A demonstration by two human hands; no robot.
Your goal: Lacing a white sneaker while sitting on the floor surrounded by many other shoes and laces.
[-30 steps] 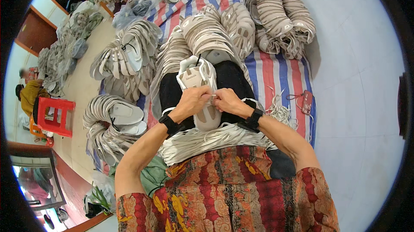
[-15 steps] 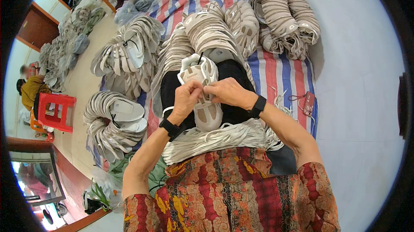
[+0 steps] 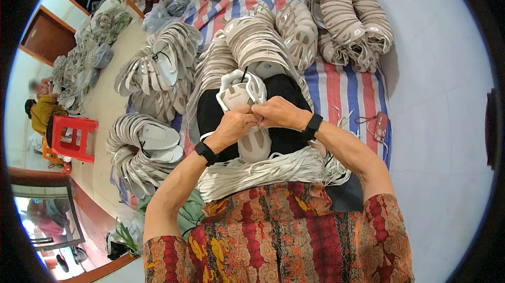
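A beige and white shoe upper [image 3: 255, 145] lies over my lap between my black-clad knees, its collar pointing away from me. A short black cord sticks up from the collar. My left hand [image 3: 234, 125] is closed on the upper's left side at the lacing area. Close beside it, almost touching, my right hand [image 3: 281, 114] is closed in a pinch at the middle of the lacing area. What sits between the right fingertips is hidden. A thick bundle of white shoelaces [image 3: 268, 170] lies across my lap, nearer to me than the upper.
Stacked shoe uppers [image 3: 258, 38] stand just beyond my knees, with tied bundles [image 3: 144, 143] at the left. More piles [image 3: 342, 17] sit at the far right of the striped sheet [image 3: 344, 88]. A red phone-like object [image 3: 380, 127] lies right; a red stool [image 3: 73, 138] and a person [image 3: 44, 112] are left.
My left hand has slid a little nearer to me and to the right along the shoe upper, showing more of its tongue. The right hand stays nearly in place.
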